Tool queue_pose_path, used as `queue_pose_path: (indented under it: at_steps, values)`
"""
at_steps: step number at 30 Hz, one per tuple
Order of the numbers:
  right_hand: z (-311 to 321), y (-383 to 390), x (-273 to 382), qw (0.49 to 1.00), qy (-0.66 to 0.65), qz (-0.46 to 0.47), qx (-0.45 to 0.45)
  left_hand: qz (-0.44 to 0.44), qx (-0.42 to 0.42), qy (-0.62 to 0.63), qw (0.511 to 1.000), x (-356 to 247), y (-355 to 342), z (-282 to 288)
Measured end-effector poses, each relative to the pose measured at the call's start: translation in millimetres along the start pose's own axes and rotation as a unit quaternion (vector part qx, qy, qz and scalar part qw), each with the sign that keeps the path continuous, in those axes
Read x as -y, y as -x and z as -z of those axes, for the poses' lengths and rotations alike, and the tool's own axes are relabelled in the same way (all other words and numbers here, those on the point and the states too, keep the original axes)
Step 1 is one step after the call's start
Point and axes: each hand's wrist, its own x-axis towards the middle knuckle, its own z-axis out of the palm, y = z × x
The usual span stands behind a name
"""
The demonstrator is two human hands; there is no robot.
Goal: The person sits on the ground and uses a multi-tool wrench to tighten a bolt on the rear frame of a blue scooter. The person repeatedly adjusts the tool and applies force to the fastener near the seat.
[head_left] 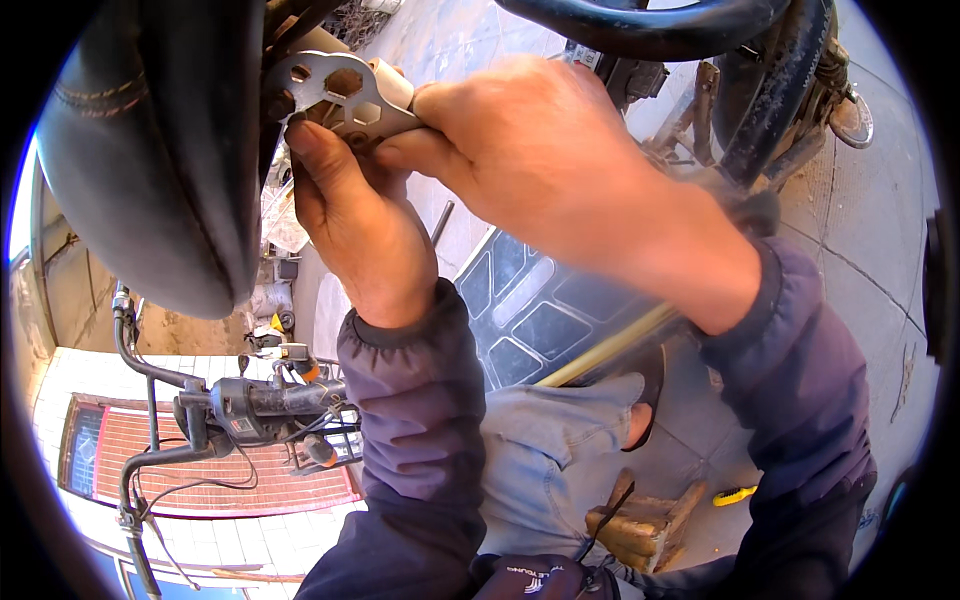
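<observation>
Hands: The right hand (550,160) pinches the near end of a flat metal plate between thumb and fingers; the left hand (375,235), just beside and below it, has its thumb and curled fingers at the plate's other end. Whether the left fingers squeeze the plate or something behind it cannot be told.
Black padded seat (150,150): Left of both hands, close to the left fingers. With so little room there, a sudden slip could probably knock the knuckles against it or scuff the cover.
Footboard (555,330): Below the right hand, beyond the left sleeve. Anything let go would likely fall towards it and could bounce out of sight.
Flat holed plate (318,72): Between the two hands, at their fingertips. If one of its hexagonal openings sits loosely or tilted on a fastener, it could skip off and round the corners.
Pale tube (392,85): Just behind the plate, above the right fingertips. The plate could scrape it if it swings.
Dark rounded part (282,103): Beside the left thumb, at the plate's far end. A thumb placed this near may get pinched if the plate turns abruptly.
</observation>
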Motion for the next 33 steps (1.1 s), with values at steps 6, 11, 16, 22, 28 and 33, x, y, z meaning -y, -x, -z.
queue_pose_path:
  at_steps: [6,11,16,22,28,33]
  values:
    - [-3,6,3,0.999,-0.031,-0.005,-0.044,-0.007,0.031,-0.013,0.999,0,0,0]
    - [-4,4,-2,0.997,-0.071,-0.005,-0.024,-0.005,0.013,0.013,1.0,2,1,0]
    - [1,3,-7,0.995,-0.086,-0.04,-0.016,0.01,0.023,0.03,0.999,2,3,1]
    - [10,9,-4,0.978,-0.206,-0.018,0.033,0.016,0.013,0.025,0.999,-1,8,-1]
    - [21,-3,-9,0.997,-0.05,0.039,0.039,-0.084,-0.024,-0.07,0.994,10,16,6]
    - [9,7,-1,0.947,-0.303,-0.055,0.093,-0.142,-0.041,-0.05,0.988,12,18,3]
